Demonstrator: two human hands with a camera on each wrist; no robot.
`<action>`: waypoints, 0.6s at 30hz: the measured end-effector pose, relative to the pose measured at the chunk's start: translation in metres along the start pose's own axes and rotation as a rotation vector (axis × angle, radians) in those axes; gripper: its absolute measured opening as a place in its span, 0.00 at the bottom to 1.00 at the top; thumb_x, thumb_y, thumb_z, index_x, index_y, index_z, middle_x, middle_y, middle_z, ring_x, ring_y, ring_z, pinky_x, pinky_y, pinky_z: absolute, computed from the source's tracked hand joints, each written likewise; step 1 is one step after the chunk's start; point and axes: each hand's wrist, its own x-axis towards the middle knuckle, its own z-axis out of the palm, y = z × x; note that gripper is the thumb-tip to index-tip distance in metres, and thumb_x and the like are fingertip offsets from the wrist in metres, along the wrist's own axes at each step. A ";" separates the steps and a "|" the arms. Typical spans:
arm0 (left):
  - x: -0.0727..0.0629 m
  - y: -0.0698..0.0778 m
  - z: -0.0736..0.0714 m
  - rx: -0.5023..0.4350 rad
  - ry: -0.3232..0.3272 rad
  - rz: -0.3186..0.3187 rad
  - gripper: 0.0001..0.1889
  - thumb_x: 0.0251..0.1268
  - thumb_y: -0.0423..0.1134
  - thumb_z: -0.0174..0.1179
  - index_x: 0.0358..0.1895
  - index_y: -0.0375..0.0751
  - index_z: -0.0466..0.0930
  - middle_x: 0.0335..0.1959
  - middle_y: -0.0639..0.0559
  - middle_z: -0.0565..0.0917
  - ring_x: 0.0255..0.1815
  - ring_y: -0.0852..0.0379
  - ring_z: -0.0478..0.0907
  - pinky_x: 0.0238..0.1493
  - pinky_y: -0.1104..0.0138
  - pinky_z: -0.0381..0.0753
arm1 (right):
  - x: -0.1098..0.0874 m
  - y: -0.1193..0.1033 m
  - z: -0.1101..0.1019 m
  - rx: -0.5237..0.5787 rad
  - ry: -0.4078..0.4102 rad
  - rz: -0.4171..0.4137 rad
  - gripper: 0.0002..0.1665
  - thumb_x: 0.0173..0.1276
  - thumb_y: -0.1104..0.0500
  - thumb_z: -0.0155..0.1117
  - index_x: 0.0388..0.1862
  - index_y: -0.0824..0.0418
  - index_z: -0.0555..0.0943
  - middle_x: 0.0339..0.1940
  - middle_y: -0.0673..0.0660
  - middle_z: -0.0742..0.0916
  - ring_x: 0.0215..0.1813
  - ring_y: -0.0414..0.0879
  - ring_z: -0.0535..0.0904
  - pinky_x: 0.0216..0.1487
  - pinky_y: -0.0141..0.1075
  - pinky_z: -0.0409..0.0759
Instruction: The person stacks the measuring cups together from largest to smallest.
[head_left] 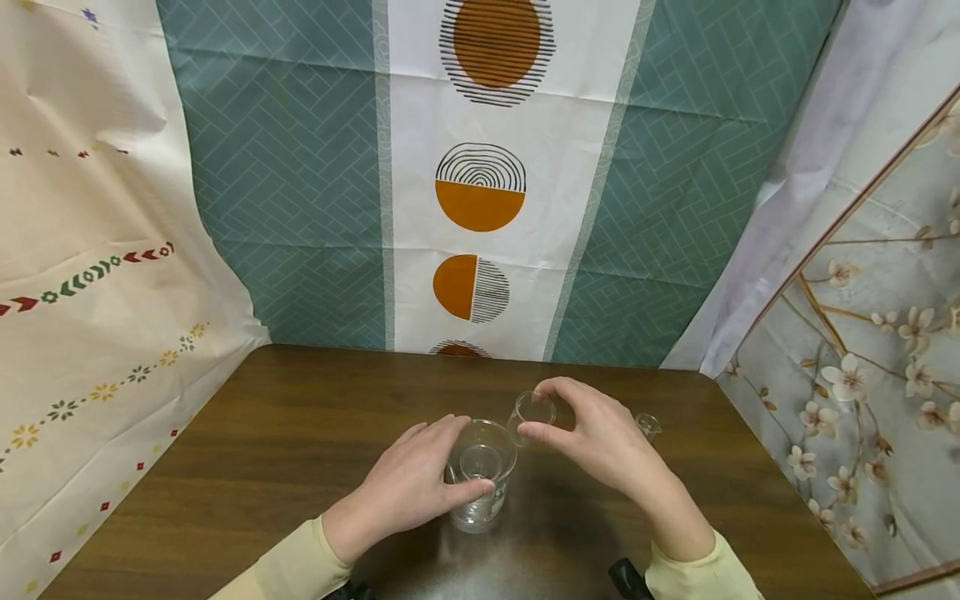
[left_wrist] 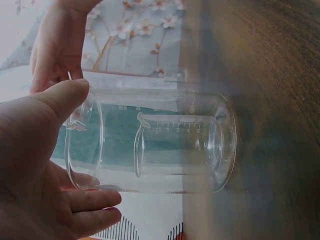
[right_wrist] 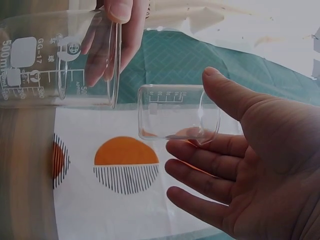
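Note:
A large clear glass beaker [head_left: 480,521] with white 500 ml markings stands upright on the table. My left hand [head_left: 416,479] holds it near its rim, thumb on one side and fingers on the other. Inside it sits a smaller beaker [left_wrist: 172,145] with a graduated scale. My right hand [head_left: 600,429] pinches a small glass beaker [right_wrist: 170,112] near its rim between thumb and fingers. That small beaker is off the table, to the right of the large beaker's rim; in the right wrist view a gap separates the two.
A tiny beaker [head_left: 648,425] stands on the brown wooden table [head_left: 300,442], partly behind my right wrist. Patterned cloth [head_left: 300,167] hangs along the table's back edge. A floral cloth [head_left: 862,417] borders the right side, and a cream one [head_left: 97,292] the left.

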 end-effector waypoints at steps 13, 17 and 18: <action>-0.001 -0.002 0.003 0.019 -0.004 -0.001 0.45 0.66 0.74 0.70 0.74 0.43 0.77 0.62 0.56 0.84 0.61 0.51 0.82 0.74 0.48 0.75 | 0.001 -0.012 0.009 0.013 -0.006 -0.052 0.28 0.67 0.35 0.82 0.59 0.44 0.86 0.56 0.39 0.88 0.59 0.44 0.86 0.62 0.51 0.83; -0.001 -0.002 0.003 0.021 -0.007 -0.004 0.46 0.66 0.73 0.70 0.75 0.43 0.76 0.64 0.54 0.84 0.64 0.51 0.82 0.75 0.48 0.74 | 0.002 -0.016 0.012 0.003 -0.014 -0.065 0.28 0.67 0.35 0.82 0.59 0.44 0.86 0.57 0.39 0.89 0.60 0.44 0.86 0.62 0.52 0.83; -0.001 -0.002 0.003 0.023 -0.006 -0.004 0.46 0.66 0.73 0.70 0.76 0.42 0.76 0.65 0.54 0.84 0.64 0.51 0.82 0.75 0.48 0.74 | 0.003 -0.017 0.013 0.000 -0.015 -0.066 0.28 0.67 0.35 0.82 0.59 0.44 0.86 0.57 0.40 0.89 0.60 0.44 0.86 0.63 0.52 0.83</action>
